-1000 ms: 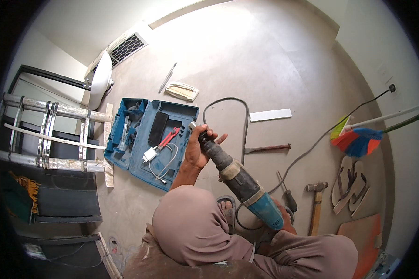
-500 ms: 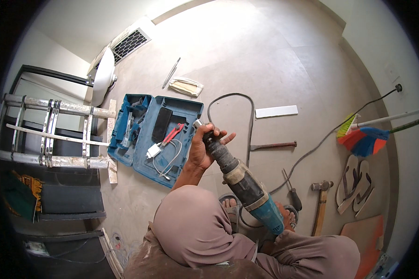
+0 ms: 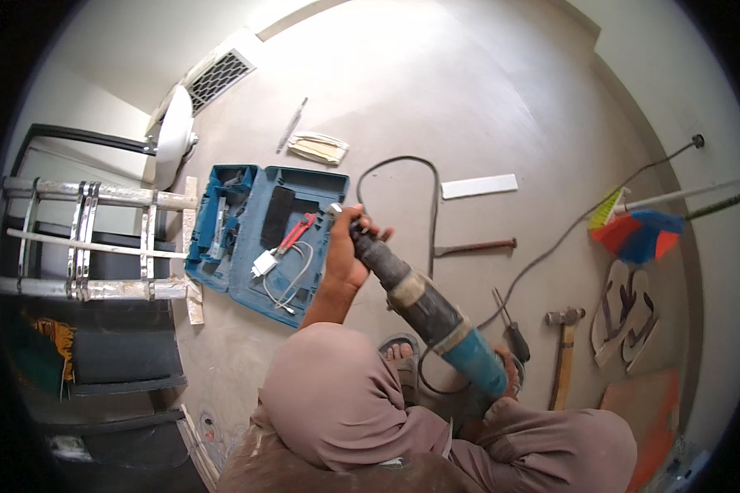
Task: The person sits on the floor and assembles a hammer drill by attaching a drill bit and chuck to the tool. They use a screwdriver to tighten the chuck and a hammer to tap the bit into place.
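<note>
A teal and black rotary hammer drill (image 3: 437, 319) lies slantwise above my lap, its front end up and to the left. My left hand (image 3: 345, 251) is wrapped round the nose by the chuck. A short silver metal piece (image 3: 335, 210) sticks out beyond my thumb; its kind is hard to make out. My right hand (image 3: 508, 371) grips the teal rear end of the drill, with most of its fingers hidden behind the body. Left of my left hand lies the open blue tool case (image 3: 247, 308), holding red-handled pliers (image 3: 296, 232), a white charger (image 3: 264, 263) and a black piece.
A black cord (image 3: 551, 238) runs to the right wall. A chisel (image 3: 477, 247), a screwdriver (image 3: 515, 341), a hammer (image 3: 564, 361), a white strip (image 3: 479, 186) and slippers (image 3: 625, 316) lie on the floor. A ladder (image 3: 123, 287) stands left, a broom (image 3: 637, 234) right.
The whole view has shifted slightly, so the floor things sit a little further left. The drill's front and my left hand have moved slightly left; both hands keep their hold.
</note>
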Demonstrator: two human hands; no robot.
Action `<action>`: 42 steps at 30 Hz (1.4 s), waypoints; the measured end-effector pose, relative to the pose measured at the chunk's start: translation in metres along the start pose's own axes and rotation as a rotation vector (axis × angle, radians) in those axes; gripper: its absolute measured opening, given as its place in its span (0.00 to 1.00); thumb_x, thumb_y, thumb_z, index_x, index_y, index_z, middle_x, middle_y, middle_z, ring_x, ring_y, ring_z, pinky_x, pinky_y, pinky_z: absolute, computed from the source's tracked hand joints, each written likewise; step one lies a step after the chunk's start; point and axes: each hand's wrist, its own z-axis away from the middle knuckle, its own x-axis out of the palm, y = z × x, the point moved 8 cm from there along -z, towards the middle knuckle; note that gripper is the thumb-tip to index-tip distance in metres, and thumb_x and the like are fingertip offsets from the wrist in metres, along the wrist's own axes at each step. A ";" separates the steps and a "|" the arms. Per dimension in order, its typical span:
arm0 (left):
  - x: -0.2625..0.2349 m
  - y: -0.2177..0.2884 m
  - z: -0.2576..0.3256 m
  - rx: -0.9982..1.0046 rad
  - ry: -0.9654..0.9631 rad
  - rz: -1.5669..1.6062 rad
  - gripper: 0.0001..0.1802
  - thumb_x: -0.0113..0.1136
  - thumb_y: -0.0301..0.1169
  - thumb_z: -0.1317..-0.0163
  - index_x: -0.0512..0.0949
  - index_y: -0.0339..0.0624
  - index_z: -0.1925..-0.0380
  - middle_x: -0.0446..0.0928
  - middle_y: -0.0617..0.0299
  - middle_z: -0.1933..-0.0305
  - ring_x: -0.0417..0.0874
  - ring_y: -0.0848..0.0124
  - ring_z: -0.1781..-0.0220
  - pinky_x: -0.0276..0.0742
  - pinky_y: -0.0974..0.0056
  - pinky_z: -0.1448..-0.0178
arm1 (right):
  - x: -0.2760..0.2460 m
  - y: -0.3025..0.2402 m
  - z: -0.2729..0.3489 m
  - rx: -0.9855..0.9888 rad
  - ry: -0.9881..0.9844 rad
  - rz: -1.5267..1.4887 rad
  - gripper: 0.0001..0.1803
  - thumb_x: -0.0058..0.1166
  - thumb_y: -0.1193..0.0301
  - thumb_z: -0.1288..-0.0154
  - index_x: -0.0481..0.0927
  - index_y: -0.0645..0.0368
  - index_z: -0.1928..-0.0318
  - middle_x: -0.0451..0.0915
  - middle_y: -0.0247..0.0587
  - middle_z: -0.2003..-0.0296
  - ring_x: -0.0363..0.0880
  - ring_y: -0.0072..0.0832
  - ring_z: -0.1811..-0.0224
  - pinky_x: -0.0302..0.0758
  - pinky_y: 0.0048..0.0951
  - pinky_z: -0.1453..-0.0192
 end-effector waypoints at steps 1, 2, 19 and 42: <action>-0.003 -0.002 -0.005 0.004 0.032 0.001 0.08 0.63 0.35 0.37 0.73 0.50 0.72 0.72 0.69 0.77 0.76 0.74 0.72 0.81 0.49 0.44 | -0.003 0.006 -0.002 0.029 0.014 0.005 0.30 0.72 0.67 0.43 0.75 0.62 0.42 0.79 0.45 0.47 0.80 0.40 0.46 0.74 0.43 0.38; -0.014 -0.001 -0.006 0.037 0.054 0.040 0.07 0.64 0.34 0.39 0.74 0.51 0.71 0.71 0.70 0.78 0.76 0.74 0.74 0.82 0.52 0.50 | 0.005 0.009 -0.009 0.067 0.013 0.031 0.29 0.72 0.68 0.43 0.75 0.62 0.43 0.79 0.45 0.47 0.80 0.40 0.46 0.74 0.43 0.38; -0.066 -0.014 -0.083 -0.018 0.323 0.098 0.12 0.64 0.28 0.43 0.68 0.48 0.74 0.71 0.72 0.80 0.74 0.76 0.79 0.78 0.59 0.57 | -0.005 0.061 -0.084 0.581 -0.081 -0.786 0.35 0.65 0.62 0.35 0.66 0.62 0.33 0.78 0.39 0.47 0.76 0.26 0.46 0.73 0.30 0.39; -0.027 0.014 -0.021 0.030 0.044 -0.028 0.13 0.64 0.29 0.37 0.68 0.43 0.73 0.69 0.68 0.78 0.71 0.77 0.77 0.78 0.69 0.63 | -0.025 -0.001 -0.021 0.208 -0.129 -0.442 0.37 0.73 0.69 0.46 0.65 0.54 0.38 0.75 0.43 0.48 0.75 0.33 0.43 0.71 0.37 0.38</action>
